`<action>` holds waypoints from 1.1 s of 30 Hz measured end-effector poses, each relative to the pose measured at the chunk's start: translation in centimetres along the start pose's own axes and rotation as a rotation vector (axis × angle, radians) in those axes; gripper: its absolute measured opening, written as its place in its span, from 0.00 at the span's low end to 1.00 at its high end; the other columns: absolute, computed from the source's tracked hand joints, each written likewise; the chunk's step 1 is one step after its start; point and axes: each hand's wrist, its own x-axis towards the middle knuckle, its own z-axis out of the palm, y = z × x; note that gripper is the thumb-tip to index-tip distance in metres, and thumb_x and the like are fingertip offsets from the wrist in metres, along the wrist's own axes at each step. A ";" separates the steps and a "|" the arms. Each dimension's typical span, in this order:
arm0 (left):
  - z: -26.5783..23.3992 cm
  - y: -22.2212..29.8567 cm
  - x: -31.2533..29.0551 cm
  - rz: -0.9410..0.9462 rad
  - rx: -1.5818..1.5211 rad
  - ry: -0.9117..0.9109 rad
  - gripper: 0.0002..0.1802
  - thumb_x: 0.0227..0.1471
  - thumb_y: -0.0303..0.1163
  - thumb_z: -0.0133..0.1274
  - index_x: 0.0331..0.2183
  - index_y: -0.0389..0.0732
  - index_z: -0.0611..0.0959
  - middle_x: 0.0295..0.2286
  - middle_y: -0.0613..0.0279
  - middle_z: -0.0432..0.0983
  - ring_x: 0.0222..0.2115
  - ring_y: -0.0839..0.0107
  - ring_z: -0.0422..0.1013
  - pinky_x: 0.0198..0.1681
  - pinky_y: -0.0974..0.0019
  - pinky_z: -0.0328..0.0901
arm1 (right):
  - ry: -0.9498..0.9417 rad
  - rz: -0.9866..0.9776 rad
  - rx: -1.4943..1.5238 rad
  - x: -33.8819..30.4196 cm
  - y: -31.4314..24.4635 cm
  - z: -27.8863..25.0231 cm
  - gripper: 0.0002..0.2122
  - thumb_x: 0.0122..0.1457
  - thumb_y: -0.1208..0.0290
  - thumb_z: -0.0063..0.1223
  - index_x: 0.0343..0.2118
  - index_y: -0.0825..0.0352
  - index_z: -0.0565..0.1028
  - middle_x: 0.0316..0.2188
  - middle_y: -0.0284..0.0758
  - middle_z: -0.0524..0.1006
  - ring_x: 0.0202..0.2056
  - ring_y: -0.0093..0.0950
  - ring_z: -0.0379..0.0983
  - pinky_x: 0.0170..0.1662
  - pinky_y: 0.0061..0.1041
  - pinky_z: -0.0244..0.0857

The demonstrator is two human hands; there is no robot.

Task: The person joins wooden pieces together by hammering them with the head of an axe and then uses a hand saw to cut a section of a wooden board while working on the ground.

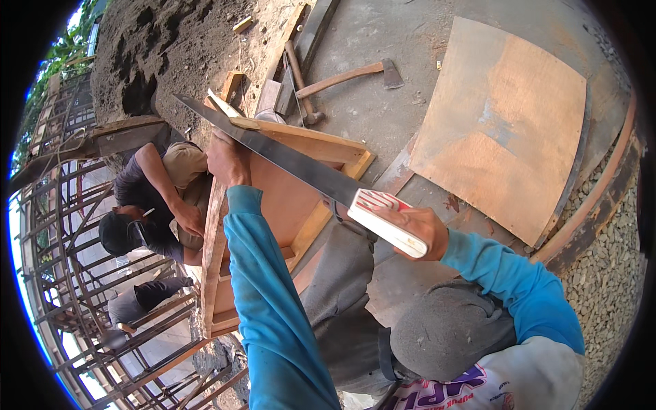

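My right hand (422, 231) is wrapped around the pale handle of a handsaw (294, 161). Its long dark blade slants up and to the left, across the corner of a wooden panel frame (301, 139). Just below the blade, my left hand (229, 158) grips the frame at that corner; the blade and wrist hide part of its fingers. A reddish-brown sheet (273, 198) fills the inside of the frame, which stands tilted beside my leg. Whether the saw teeth touch the wood, I cannot tell.
A co-worker in a dark cap (117, 234) crouches close to the frame's left side; another person (147, 301) is farther back. On the concrete lie an axe (352, 78), a hammer (304, 89) and a plywood sheet (506, 123). Rebar latticework (61, 225) stands at left, gravel (605, 273) at right.
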 end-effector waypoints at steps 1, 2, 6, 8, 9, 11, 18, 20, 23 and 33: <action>0.2 0.4 0.2 -0.046 0.042 0.014 0.18 0.56 0.46 0.51 0.37 0.42 0.83 0.34 0.51 0.81 0.36 0.46 0.76 0.35 0.47 0.70 | -0.009 -0.003 -0.062 -2.5 -0.4 -0.6 0.31 0.51 0.77 0.60 0.60 0.71 0.65 0.48 0.47 0.78 0.46 0.41 0.79 0.52 0.37 0.73; 0.2 0.8 -0.1 -0.098 0.025 0.003 0.17 0.57 0.46 0.50 0.37 0.42 0.83 0.34 0.52 0.81 0.36 0.47 0.76 0.36 0.47 0.70 | -0.003 0.001 -0.065 -2.6 -0.8 -0.7 0.31 0.51 0.77 0.60 0.60 0.71 0.65 0.47 0.46 0.78 0.46 0.40 0.79 0.52 0.36 0.73; -0.5 1.6 -1.5 0.010 -0.080 0.021 0.16 0.57 0.44 0.49 0.36 0.43 0.83 0.34 0.52 0.81 0.36 0.47 0.76 0.36 0.48 0.69 | 0.011 0.032 0.008 5.4 0.2 1.9 0.34 0.50 0.75 0.59 0.63 0.67 0.62 0.41 0.48 0.79 0.38 0.44 0.79 0.42 0.36 0.76; 1.6 -0.1 -0.7 -0.042 -0.333 0.003 0.14 0.56 0.42 0.51 0.36 0.44 0.83 0.34 0.53 0.81 0.36 0.48 0.77 0.35 0.49 0.69 | 0.040 0.057 -0.011 11.0 0.6 4.6 0.35 0.49 0.76 0.59 0.64 0.63 0.61 0.38 0.48 0.78 0.35 0.46 0.78 0.38 0.37 0.75; 1.2 -0.2 -0.3 -0.184 -0.315 -0.056 0.23 0.55 0.50 0.46 0.34 0.41 0.85 0.31 0.53 0.83 0.35 0.55 0.78 0.40 0.56 0.68 | 0.068 0.048 -0.022 11.9 0.8 5.8 0.36 0.49 0.76 0.59 0.65 0.62 0.60 0.38 0.48 0.78 0.34 0.46 0.77 0.37 0.38 0.74; 0.3 -0.8 -0.4 -0.113 -0.221 -0.079 0.17 0.57 0.45 0.48 0.37 0.44 0.83 0.31 0.50 0.81 0.35 0.47 0.76 0.35 0.47 0.68 | 0.040 0.063 0.009 10.3 0.4 5.3 0.37 0.49 0.77 0.59 0.65 0.62 0.60 0.41 0.46 0.78 0.36 0.45 0.78 0.38 0.38 0.74; 0.7 -0.1 0.7 0.008 0.075 0.046 0.18 0.57 0.47 0.47 0.38 0.42 0.80 0.29 0.49 0.81 0.33 0.44 0.76 0.33 0.45 0.70 | 0.041 0.001 -0.050 -3.1 -1.6 -0.9 0.31 0.51 0.79 0.59 0.61 0.70 0.64 0.49 0.44 0.78 0.47 0.38 0.79 0.52 0.36 0.73; 0.1 1.2 -0.8 0.034 -0.010 -0.018 0.17 0.57 0.44 0.48 0.37 0.41 0.82 0.32 0.52 0.82 0.34 0.49 0.78 0.33 0.49 0.71 | 0.076 0.015 -0.059 1.8 -0.8 0.6 0.32 0.51 0.76 0.59 0.62 0.66 0.63 0.44 0.43 0.80 0.42 0.38 0.80 0.48 0.34 0.75; 2.7 -1.8 0.1 -0.121 -0.290 -0.169 0.15 0.57 0.39 0.49 0.37 0.38 0.83 0.30 0.57 0.83 0.32 0.61 0.79 0.33 0.56 0.71 | 0.161 -0.018 0.001 14.6 2.3 6.7 0.31 0.50 0.70 0.60 0.60 0.64 0.66 0.41 0.44 0.79 0.38 0.44 0.78 0.40 0.37 0.74; 0.0 1.0 0.8 0.005 0.105 0.011 0.18 0.52 0.45 0.56 0.41 0.44 0.79 0.33 0.49 0.81 0.33 0.46 0.77 0.33 0.47 0.71 | 0.018 -0.026 -0.084 -2.5 -1.9 -1.7 0.30 0.54 0.75 0.58 0.60 0.74 0.63 0.50 0.48 0.76 0.46 0.39 0.79 0.50 0.35 0.74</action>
